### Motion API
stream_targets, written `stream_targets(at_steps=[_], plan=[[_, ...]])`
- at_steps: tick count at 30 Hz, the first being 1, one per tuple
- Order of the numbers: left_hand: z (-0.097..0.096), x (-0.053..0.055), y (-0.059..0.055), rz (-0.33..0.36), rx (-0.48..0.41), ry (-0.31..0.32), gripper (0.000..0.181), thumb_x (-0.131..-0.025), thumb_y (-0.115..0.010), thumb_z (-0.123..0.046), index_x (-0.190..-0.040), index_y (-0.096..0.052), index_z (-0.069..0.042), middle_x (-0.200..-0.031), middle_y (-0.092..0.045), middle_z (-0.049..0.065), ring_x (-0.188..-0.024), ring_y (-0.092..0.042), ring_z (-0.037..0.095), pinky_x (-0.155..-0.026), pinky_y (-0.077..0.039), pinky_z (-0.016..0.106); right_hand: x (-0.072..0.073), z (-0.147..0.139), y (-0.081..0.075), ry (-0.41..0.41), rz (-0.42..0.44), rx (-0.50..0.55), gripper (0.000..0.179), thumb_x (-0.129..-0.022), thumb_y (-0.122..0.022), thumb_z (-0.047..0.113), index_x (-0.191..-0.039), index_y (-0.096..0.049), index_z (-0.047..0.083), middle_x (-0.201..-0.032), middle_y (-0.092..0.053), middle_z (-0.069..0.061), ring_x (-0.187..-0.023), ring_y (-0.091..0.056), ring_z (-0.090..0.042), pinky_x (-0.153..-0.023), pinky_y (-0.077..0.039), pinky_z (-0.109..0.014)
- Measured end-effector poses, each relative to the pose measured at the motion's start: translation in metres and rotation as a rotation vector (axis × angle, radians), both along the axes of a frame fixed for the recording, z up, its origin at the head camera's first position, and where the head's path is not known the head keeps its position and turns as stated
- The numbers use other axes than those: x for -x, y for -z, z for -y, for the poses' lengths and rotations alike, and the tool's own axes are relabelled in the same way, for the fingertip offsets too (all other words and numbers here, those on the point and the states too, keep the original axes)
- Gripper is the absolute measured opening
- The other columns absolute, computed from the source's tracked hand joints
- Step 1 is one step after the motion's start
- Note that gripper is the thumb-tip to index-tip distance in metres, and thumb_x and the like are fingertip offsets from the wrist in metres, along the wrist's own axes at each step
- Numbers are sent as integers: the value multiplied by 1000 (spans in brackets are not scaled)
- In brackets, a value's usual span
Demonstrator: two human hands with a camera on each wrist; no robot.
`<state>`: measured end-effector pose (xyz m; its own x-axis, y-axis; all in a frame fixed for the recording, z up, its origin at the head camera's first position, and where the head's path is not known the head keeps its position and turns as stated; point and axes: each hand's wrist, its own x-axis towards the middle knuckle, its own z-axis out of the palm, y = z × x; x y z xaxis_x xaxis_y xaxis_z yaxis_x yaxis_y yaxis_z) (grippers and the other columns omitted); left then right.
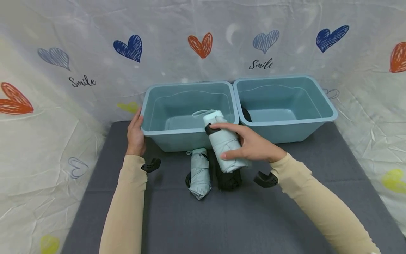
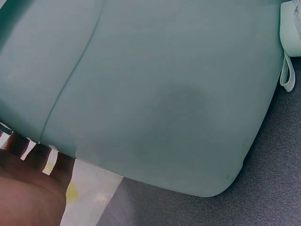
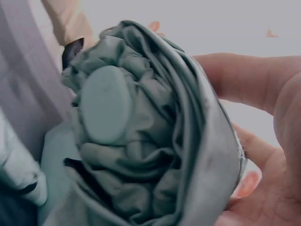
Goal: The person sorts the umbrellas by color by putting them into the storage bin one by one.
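My right hand (image 1: 253,143) grips a folded pale mint umbrella (image 1: 226,144), tilted over the front rim of the left blue-green bin (image 1: 177,132). In the right wrist view the round end cap and bunched cloth of this umbrella (image 3: 150,136) face the camera, with the fingers behind it. My left hand (image 1: 136,135) lies along the left side of that bin, fingers stretched out against the wall. Below, a second pale folded umbrella (image 1: 200,174) rests on the cloth. Beside it lies a black folded umbrella (image 1: 229,180), partly hidden under the held one.
Right of the left bin, a matching bin (image 1: 287,132) stands close against it, with something black (image 1: 246,114) at its inner left side. Both are on a dark grey cloth-covered table (image 1: 228,222). A pale curtain (image 1: 177,67) printed with hearts hangs behind.
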<state>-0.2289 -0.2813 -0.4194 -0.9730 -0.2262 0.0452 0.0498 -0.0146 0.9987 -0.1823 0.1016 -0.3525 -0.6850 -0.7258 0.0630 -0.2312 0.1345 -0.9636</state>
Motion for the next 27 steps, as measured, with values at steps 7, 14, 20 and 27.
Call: stream_targets(at_steps=[7, 14, 20, 27], plan=[[-1, 0, 0, -8, 1, -7, 50, -113, -32, -33, -163, -26, -28, -169, -15, -5, -152, -20, 17, -121, -22, 42, 59, 65, -16, -9, 66, 25, 76, -90, -80, 12, -154, -45, 30, -147, -43, -4, -110, -56, -32, -82, -55, -47], [-1, 0, 0, -9, 13, -22, 49, -113, -30, -30, -163, -27, -27, -170, -14, -3, -152, -20, 17, -121, -22, 42, 101, 126, -23, -12, 266, 109, 72, -93, -75, 4, -155, -46, 26, -155, -35, -1, -119, -53, -29, -91, -53, -43], [-1, -1, 0, 0, 19, -24, 49, -113, -30, -31, -163, -26, -29, -170, -14, -3, -153, -19, 18, -121, -22, 42, 126, 162, -17, 0, 419, 77, 70, -95, -72, 4, -155, -44, 26, -143, -44, -8, -114, -57, -29, -87, -54, -41], [-1, -2, 1, -9, 16, -8, 50, -113, -31, -33, -163, -25, -28, -170, -13, -4, -153, -18, 19, -121, -22, 43, 139, 185, -3, 62, 495, 19, 72, -94, -72, 4, -157, -43, 24, -139, -48, -9, -111, -58, -29, -85, -53, -40]])
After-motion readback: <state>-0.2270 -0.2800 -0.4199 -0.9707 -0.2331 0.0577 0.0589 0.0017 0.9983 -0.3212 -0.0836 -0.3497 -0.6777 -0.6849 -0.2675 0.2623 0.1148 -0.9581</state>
